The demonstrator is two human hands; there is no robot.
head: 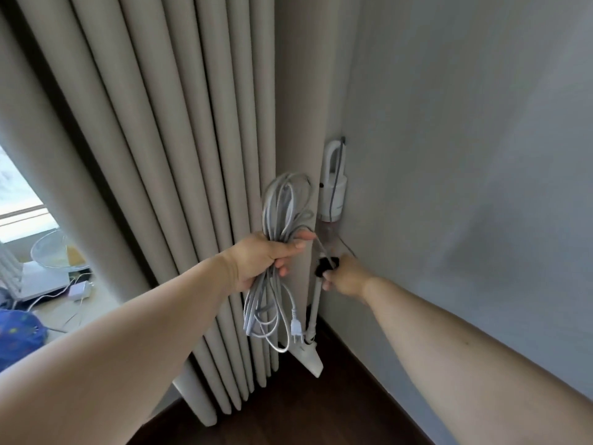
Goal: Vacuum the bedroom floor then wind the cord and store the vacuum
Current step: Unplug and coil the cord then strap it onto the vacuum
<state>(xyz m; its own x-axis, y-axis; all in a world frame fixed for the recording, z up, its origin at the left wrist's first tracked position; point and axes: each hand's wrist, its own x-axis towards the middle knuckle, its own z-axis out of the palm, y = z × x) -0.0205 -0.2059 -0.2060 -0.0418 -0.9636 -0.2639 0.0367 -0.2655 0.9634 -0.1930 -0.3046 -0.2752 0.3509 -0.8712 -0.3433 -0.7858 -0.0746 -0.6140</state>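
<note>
— Beige curtain (179,155) and grey wall (465,155) meet at twelve o'clock, where the stick vacuum (333,184) stands.

— Fingers?

— Left hand (266,258) clenched round the coiled cord (282,220); right hand (346,277) pinching a black clip (325,264) on the tube.

— Risk?

— Loops may slip and unravel; the dangling plug (296,330) could snag; a nudge might topple the vacuum.

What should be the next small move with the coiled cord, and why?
Probably hang or strap the coiled cord onto the vacuum. The left hand already grips the finished coil with the plug dangling, the vacuum stands in the corner between curtain and wall, and the right hand holds a black piece at its tube.
</note>
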